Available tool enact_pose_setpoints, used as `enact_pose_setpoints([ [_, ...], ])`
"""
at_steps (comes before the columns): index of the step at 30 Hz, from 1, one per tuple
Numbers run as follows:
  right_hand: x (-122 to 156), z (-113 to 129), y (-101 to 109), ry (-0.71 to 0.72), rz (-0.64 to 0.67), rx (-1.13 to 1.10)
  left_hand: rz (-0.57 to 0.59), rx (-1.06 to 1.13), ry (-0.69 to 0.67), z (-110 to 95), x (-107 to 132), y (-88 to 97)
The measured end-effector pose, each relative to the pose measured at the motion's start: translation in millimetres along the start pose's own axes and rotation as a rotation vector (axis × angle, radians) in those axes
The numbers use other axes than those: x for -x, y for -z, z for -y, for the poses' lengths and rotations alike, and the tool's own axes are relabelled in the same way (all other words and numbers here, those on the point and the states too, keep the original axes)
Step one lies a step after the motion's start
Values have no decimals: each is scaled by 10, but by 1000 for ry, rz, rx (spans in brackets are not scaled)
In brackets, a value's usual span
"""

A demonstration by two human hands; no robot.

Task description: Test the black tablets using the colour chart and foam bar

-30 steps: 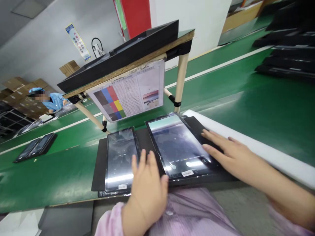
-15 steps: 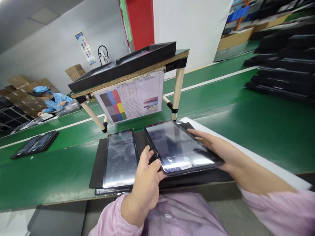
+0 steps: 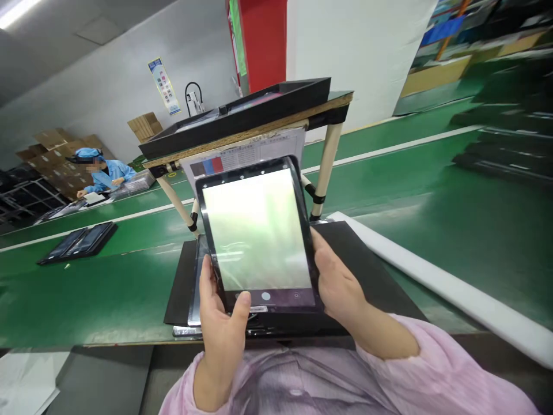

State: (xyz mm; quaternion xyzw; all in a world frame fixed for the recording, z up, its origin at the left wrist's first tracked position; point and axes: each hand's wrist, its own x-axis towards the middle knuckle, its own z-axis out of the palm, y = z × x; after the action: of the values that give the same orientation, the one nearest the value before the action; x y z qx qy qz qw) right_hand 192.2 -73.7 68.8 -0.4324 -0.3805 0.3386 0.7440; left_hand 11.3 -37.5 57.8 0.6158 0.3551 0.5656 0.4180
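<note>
I hold a black tablet (image 3: 257, 230) upright in front of me, its screen lit pale white-green. My left hand (image 3: 222, 328) grips its lower left corner, thumb on the bottom bezel. My right hand (image 3: 339, 285) clasps its right edge from behind. Under it a second tablet (image 3: 196, 294) lies flat on a black mat (image 3: 371, 271), mostly hidden by the raised one.
A green conveyor belt (image 3: 453, 202) runs across. A small raised stand (image 3: 259, 124) bears a black tray and a colour chart. A white foam strip (image 3: 432, 276) lies at right. Two more tablets on a mat (image 3: 78, 242) lie far left; a person in blue (image 3: 101, 173) works beyond.
Both hands went from resting on the right tablet to gripping it, then lifted it off the mat and tilted it upright; its screen now shows bright.
</note>
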Motion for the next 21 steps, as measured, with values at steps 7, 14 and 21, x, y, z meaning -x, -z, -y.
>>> enact_pose_setpoints([
  [7,-175,-108,-163,-315,31,-134,-66,-479,-124,193,39,142],
  [14,-229,-281,-184,-237,-18,-115,-78,-676,-170,223,49,103],
  [21,-201,-281,-150,-254,15,-41,-92,-649,-114,217,53,80],
])
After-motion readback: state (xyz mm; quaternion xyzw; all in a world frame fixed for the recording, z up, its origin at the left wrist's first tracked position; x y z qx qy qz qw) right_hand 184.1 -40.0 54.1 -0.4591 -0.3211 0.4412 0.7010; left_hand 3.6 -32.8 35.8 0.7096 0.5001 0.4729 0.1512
